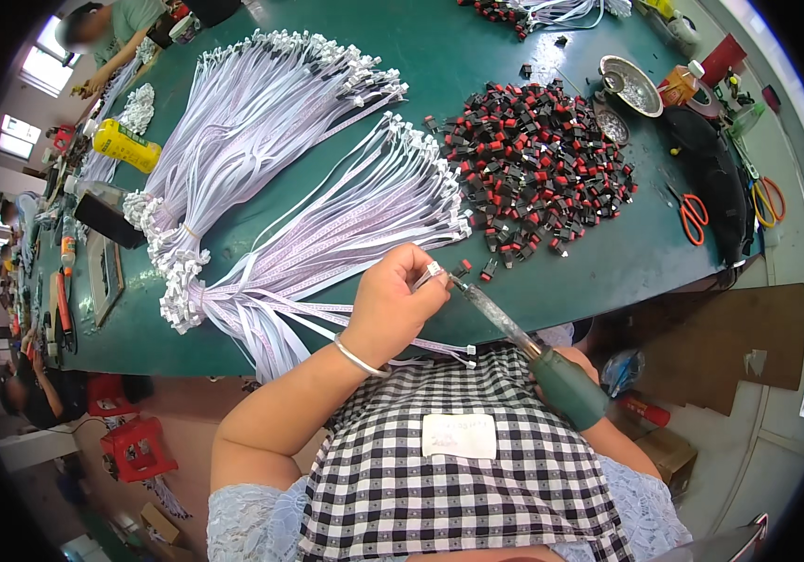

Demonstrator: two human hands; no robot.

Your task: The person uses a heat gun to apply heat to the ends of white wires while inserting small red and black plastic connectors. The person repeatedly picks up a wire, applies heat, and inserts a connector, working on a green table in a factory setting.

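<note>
My left hand (394, 298) is closed in a pinch on a small white connector (434, 269); the cable behind it is mostly hidden by my fingers. The tip of a tool with a long metal shaft and a thick dark green handle (568, 386) points at this connector, close to my left fingertips. Behind that handle my right hand (578, 362) grips the tool, its fingers largely hidden. Left of my hands lies a fanned bundle of white flat cables (327, 236) with white plugs. A heap of small black-and-red parts (538, 164) sits beyond the tool, several strays near its tip.
Another large cable bundle (252, 112) lies farther back. Orange-handled scissors (693, 219), a metal dish (631, 84) and a black bag-like object (709, 169) are at the right. A yellow bottle (125, 145) stands left. Co-workers sit along the left; red stools (140, 450) are below.
</note>
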